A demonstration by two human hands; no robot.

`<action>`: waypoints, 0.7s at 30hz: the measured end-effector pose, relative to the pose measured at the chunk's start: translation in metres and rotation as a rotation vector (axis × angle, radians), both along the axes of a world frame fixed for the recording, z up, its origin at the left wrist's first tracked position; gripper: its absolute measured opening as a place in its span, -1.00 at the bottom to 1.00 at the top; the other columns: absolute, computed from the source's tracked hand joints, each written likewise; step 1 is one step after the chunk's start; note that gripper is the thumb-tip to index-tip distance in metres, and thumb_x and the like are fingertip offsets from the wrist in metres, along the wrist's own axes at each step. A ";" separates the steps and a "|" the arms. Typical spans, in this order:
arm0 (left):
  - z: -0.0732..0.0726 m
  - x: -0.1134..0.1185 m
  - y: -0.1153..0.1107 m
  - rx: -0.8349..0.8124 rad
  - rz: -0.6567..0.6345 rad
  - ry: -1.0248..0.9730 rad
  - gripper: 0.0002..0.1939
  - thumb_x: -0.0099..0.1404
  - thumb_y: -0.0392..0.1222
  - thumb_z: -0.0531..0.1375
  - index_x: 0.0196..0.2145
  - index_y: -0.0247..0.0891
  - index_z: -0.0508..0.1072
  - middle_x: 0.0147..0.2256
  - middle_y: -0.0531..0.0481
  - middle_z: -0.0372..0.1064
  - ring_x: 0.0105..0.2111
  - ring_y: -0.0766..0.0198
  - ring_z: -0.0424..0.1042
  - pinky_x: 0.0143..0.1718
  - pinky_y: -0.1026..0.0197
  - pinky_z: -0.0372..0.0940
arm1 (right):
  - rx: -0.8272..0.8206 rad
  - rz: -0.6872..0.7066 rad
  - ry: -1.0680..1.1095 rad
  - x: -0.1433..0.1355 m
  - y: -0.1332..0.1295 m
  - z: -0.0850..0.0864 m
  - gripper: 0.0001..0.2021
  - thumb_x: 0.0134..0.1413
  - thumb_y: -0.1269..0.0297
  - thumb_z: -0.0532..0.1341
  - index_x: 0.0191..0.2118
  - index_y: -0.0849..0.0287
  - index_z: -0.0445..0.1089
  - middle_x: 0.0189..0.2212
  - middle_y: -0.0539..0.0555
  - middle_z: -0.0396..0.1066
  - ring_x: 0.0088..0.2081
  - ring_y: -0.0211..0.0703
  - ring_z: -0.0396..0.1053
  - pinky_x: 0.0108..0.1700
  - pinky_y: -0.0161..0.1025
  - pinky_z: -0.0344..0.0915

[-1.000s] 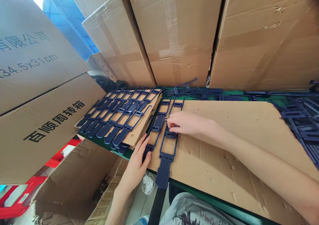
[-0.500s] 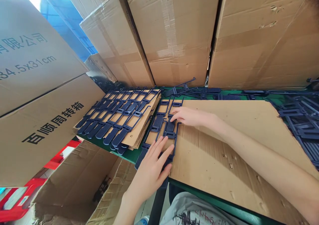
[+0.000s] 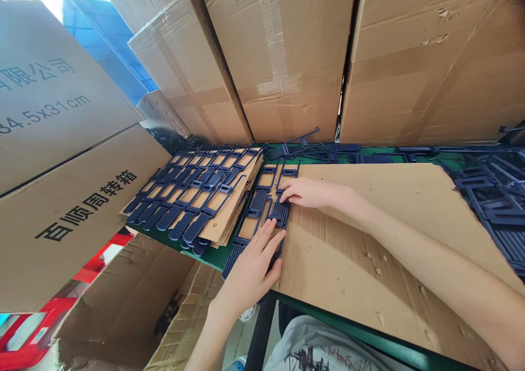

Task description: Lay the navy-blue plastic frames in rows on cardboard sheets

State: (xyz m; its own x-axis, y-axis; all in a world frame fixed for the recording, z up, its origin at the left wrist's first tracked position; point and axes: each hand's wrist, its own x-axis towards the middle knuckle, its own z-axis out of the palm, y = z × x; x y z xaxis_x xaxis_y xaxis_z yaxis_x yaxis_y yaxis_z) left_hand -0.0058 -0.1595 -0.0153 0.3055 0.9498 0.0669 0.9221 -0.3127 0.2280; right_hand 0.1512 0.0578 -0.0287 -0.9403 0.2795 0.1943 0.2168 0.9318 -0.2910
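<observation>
Several dark blue plastic brackets with ribbed ends and thin arms [image 3: 257,203] lie in rows on the left end of a flat cardboard sheet [image 3: 348,239]. My left hand [image 3: 254,261] rests over the near brackets, fingers stretched out and partly covering them. At the far side of it, my right hand [image 3: 303,192] is bent at the fingers, its fingertips closed on a ribbed bracket [image 3: 280,212] in the right-hand row. Part of that bracket is hidden under the hands.
A stack of cardboard sheets layered with similar brackets [image 3: 217,226] stands to the left. Loose brackets lie along the back [image 3: 303,144] and in a pile at right [image 3: 496,201]. Large cartons [image 3: 283,59] wall off the back; an open carton [image 3: 123,294] sits below left.
The near right bracket has shifted left, in line with the row. My left hand has moved slightly away from me with it; my right hand has barely moved.
</observation>
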 end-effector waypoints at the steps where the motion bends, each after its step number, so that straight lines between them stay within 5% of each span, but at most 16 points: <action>1: 0.000 0.000 0.000 -0.007 -0.001 0.004 -0.46 0.36 -0.31 0.00 0.26 -0.15 0.06 0.34 -0.08 -0.20 0.32 0.09 -0.17 0.27 -0.03 0.02 | -0.002 -0.001 0.001 0.000 -0.001 0.001 -0.70 0.16 0.49 0.11 -0.10 0.17 0.52 0.00 0.19 0.39 0.02 -0.01 0.35 0.10 -0.13 0.24; 21: 0.005 0.002 -0.003 -0.024 0.000 -0.006 -0.39 0.34 -0.33 0.00 0.30 -0.16 -0.06 0.33 -0.10 -0.17 0.32 0.13 -0.18 0.27 -0.03 0.05 | -0.074 0.013 0.046 0.002 -0.001 0.000 -0.75 0.12 0.52 0.13 -0.13 0.20 0.49 -0.04 0.19 0.40 0.01 -0.03 0.34 0.08 -0.12 0.24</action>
